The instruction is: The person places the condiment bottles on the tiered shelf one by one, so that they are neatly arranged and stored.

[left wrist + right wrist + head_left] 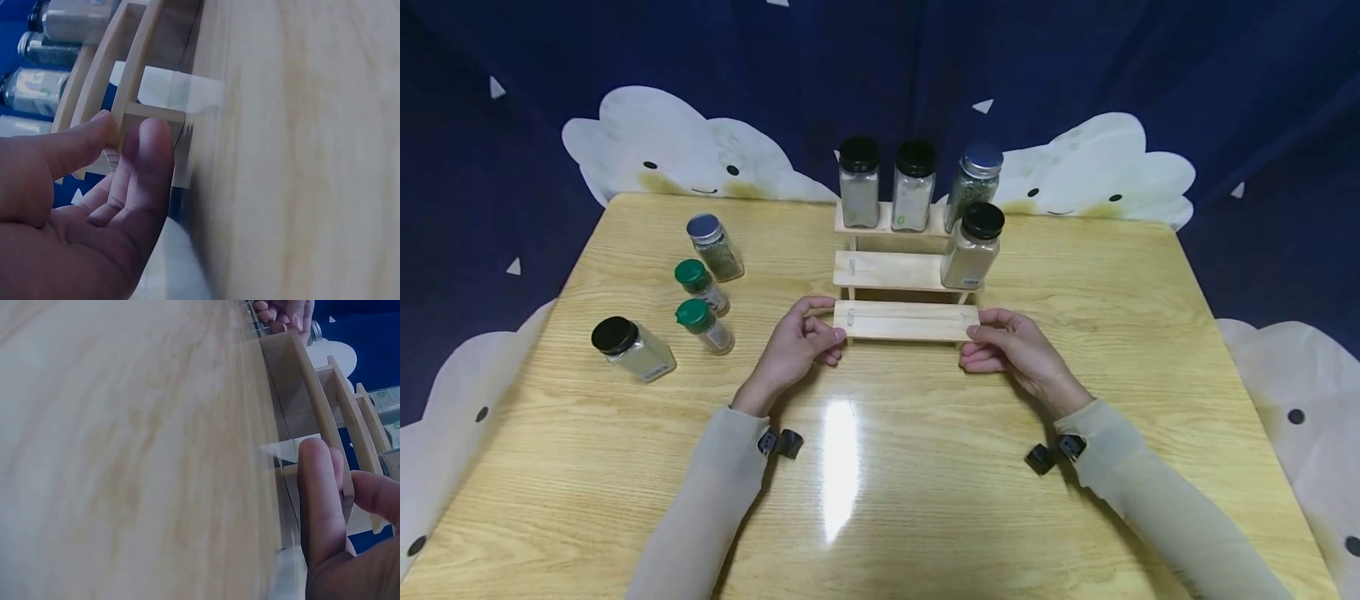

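Note:
A three-step wooden spice rack [913,322] stands towards the back of the table. My left hand [796,340] grips the left end of its lowest step, thumb on top and fingers at the side and below. At the opposite end, my right hand [1013,346] holds the same step in a similar pinch. Two black-lidded jars [860,196] and a silver-lidded herb jar [964,193] occupy the top step. A black-lidded jar [972,254] sits at the right of the middle step. In the left wrist view, thumb and fingertips [155,140] meet the step's wooden edge.
Left of the rack are a silver-lidded jar [718,250], two green-lidded shakers [705,327] and a black-lidded jar [638,354] on the wooden table [917,500]. Behind the table hangs a dark blue curtain [880,75] with white clouds.

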